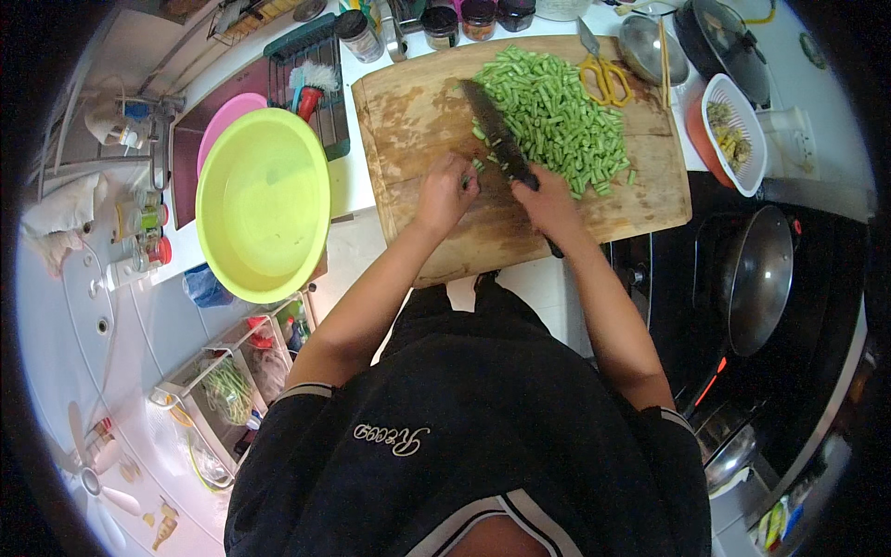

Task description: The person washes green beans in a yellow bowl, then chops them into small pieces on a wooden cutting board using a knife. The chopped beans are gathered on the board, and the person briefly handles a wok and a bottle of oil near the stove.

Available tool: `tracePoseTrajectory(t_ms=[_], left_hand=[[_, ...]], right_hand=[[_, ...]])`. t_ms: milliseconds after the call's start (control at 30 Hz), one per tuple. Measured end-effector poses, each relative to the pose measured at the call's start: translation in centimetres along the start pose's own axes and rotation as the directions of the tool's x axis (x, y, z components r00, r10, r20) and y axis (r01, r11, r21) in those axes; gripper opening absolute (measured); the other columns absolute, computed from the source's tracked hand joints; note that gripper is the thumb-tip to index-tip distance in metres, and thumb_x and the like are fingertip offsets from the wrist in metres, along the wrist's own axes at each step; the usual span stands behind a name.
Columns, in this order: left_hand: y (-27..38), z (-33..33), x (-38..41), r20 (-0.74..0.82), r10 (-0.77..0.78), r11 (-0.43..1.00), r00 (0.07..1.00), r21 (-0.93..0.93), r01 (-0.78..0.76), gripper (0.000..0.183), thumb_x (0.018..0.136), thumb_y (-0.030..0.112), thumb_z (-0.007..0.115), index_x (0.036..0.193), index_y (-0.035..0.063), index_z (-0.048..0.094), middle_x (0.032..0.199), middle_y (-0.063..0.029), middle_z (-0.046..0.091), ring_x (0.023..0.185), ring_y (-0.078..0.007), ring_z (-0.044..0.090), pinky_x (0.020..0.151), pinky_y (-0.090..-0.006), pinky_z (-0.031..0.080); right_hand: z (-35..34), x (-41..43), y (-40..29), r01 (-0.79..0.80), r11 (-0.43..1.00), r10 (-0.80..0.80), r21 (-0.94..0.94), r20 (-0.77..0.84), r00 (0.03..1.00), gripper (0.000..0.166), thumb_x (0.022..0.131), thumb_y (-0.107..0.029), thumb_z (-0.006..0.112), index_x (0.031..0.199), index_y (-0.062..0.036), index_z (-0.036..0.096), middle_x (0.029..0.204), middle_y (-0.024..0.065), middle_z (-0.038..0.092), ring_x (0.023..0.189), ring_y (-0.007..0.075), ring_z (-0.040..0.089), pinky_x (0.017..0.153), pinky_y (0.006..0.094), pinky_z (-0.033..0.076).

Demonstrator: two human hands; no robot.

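My right hand (550,198) grips the black handle of a kitchen knife (498,129), whose dark blade points away from me over the wooden cutting board (411,104). Curled just left of the blade, my left hand (445,191) holds a few short green bean pieces (478,166); most of what is inside the fist is hidden. A large heap of chopped green beans (557,118) covers the board right of the knife, and a few bits lie along the blade. Yellow-handled scissors (604,80) rest at the board's far right.
A yellow-green basin (261,209) holding water stands left, over the sink edge. Several jars (440,28) line the back. At right are a white plastic basket (748,132) with food scraps, a lidded pan (724,49) and a wok (762,278) on the black stove.
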State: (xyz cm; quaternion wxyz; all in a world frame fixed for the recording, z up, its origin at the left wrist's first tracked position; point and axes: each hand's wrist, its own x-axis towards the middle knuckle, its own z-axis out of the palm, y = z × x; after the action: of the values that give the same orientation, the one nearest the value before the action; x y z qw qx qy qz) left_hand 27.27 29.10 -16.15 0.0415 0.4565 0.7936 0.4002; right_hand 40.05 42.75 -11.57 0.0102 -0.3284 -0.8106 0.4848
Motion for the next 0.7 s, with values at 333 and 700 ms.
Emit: tracePoseTrajectory(t_ms=[333,700], left_hand=[[0.1,-2.3,-0.4,-0.061,-0.042,0.999,0.997,0.004,0.043,0.024,0.056,0.004,0.074,0.068,0.0046,0.054,0.094,-0.0136,0.053,0.092,-0.0319,0.052,0.076,-0.0391,0.045],[-0.3,-1.3,-0.7,-0.041,-0.046,0.999,0.998,0.011,0.047,0.015,0.057,-0.001,0.067,0.068,0.0022,0.056,0.083,-0.0138,0.054,0.083,-0.0325,0.052,0.073,-0.0389,0.046]], right_hand=[[-1.2,-3.5,-2.1,0.195,0.971,-0.193,-0.140,0.028,0.981,0.029,0.079,-0.017,0.058,0.104,-0.0027,0.060,0.078,0.0203,0.061,0.074,0.0337,0.059,0.067,0.0389,0.046],[-0.7,-2.9,-1.8,0.147,0.936,-0.075,-0.319,0.228,0.971,0.041,0.076,-0.019,0.061,0.113,-0.0036,0.055,0.093,0.0235,0.061,0.089,0.0398,0.058,0.078,0.0465,0.047]])
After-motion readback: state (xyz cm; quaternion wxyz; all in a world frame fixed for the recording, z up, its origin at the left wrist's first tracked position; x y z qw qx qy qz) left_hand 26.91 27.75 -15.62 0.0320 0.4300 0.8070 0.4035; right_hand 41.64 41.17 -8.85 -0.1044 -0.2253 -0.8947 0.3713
